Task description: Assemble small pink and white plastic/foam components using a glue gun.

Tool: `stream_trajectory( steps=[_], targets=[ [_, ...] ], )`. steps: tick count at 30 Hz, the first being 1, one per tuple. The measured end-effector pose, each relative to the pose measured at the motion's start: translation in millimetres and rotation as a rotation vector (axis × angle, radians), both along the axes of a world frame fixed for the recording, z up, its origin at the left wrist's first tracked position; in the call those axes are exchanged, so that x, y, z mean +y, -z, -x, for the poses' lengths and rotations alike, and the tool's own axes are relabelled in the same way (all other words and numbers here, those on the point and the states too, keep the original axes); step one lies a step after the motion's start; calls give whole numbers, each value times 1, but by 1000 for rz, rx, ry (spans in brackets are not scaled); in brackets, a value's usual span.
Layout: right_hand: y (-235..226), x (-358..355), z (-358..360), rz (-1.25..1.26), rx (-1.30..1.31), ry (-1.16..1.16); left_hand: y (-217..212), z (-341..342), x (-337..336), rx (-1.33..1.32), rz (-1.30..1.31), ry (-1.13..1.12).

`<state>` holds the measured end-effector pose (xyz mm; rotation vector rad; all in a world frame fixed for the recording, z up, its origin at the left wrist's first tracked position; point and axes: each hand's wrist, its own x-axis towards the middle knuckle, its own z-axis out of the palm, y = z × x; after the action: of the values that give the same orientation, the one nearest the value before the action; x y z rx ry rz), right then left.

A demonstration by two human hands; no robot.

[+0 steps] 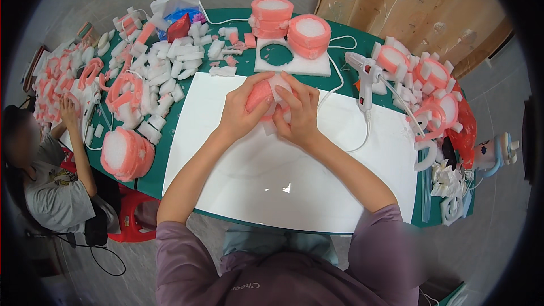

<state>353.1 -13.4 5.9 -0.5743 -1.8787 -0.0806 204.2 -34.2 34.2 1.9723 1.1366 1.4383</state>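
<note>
Over a white board, both of my hands close around a pink and white foam piece. My left hand wraps its left side, thumb on the pink face. From the other side my right hand presses its fingers against the white part at the top. Much of the piece is hidden behind my fingers. Just beyond it lies a white foam slab with a round hole. A white glue gun stands to the right of my hands, its cord trailing onto the board.
Round pink foam stacks stand at the back, and another stack at the left. Loose white foam blocks cover the left side. More pink foam rings crowd the right edge. At far left, a person handles foam pieces.
</note>
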Motion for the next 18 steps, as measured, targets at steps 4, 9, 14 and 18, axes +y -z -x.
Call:
stream_trajectory(
  steps=[4,9,14,18],
  targets=[
    [0,0,0,-1,3,-4,1,1,0,-10,-7,8],
    [1,0,1,-11,12,-16,0,2,0,-8,-6,11],
    [-1,0,1,4,15,-23,0,2,-1,-12,11,22],
    [-3,-1,1,4,23,-33,2,3,1,-9,-7,20]
  ],
)
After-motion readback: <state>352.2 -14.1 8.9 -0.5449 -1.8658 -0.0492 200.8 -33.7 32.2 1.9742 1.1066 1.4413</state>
